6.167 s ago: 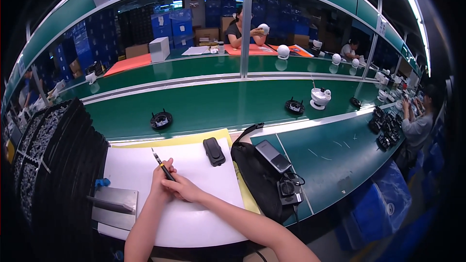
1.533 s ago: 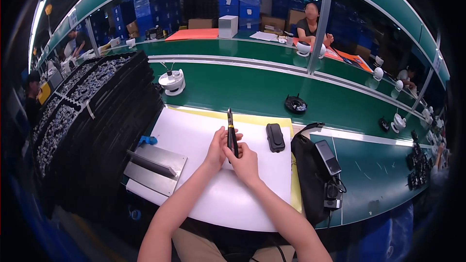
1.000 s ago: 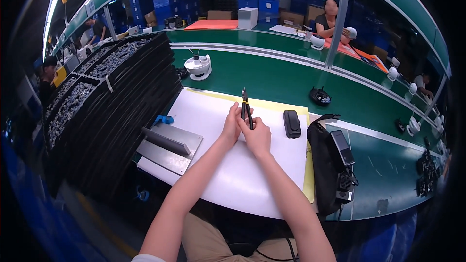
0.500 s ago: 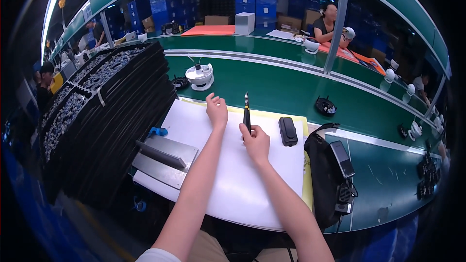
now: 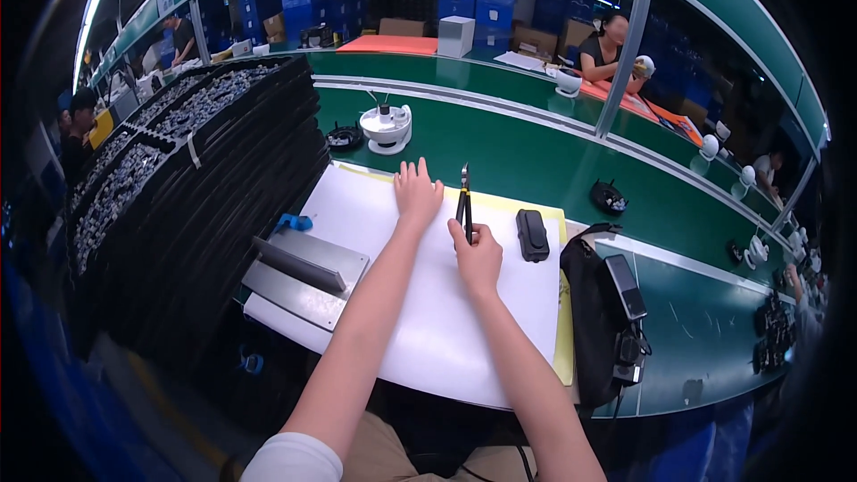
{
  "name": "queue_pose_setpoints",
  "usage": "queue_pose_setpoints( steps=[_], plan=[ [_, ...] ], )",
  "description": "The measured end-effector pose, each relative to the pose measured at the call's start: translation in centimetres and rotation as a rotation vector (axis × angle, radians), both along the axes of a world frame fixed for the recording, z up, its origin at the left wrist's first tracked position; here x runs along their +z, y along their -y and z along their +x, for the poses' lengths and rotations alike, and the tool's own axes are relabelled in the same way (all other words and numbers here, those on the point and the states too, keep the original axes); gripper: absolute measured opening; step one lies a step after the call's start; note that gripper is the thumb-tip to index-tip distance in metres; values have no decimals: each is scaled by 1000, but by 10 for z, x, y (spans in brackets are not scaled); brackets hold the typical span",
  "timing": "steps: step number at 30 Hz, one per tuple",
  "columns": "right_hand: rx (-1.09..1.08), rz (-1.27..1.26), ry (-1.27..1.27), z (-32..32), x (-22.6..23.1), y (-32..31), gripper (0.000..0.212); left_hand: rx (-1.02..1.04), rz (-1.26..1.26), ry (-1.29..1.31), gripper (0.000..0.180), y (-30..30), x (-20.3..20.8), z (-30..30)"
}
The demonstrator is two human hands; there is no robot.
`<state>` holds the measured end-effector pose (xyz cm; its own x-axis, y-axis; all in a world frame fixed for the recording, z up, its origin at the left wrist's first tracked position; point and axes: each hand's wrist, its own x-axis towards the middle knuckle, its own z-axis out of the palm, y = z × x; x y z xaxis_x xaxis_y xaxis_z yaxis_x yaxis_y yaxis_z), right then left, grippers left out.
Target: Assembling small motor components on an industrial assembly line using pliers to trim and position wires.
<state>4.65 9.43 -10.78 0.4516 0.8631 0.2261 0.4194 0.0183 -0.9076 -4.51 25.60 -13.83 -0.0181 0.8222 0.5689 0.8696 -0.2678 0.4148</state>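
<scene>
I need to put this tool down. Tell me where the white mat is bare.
Bare: the white mat between the metal plate and right hand, toward its near edge. Crowded: right side, by the black case and black bag.

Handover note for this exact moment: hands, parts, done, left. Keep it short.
Left hand: flat on the white mat, fingers spread, holding nothing.
Right hand: grip closed on the black tweezers, tips pointing away from the body.
Black oblong part: lies on the mat right of the right hand, untouched.
Metal fixture: on the mat's left edge.
Done: tool in hand.
Left: the black part is not yet picked up.
</scene>
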Motion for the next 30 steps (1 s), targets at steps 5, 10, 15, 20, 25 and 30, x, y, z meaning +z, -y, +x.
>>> queue_pose_setpoints(
  steps=[5, 10, 15, 20, 25, 30],
  plan=[
    [-23, -38, 36, -4, 0, 10, 52, -52, 39, 102, 69, 4, 1, 1],
    [25, -103, 32, 3, 1, 7, 55, -211, 32, 947, 82, -19, 3, -9],
    [228, -62, -440, 13, 5, 10, 52, -443, -197, 1799, 93, -51, 5, -20],
    [237, -42, -508, 16, 0, 1, 53, -496, -217, 1829, 99, -78, 5, -21],
    [214, 6, -509, 13, 1, 5, 51, -478, -261, 1936, 100, -93, 8, -14],
    [196, 63, -484, 8, 3, 8, 48, -652, -371, 1892, 84, -111, 3, -21]
  ],
)
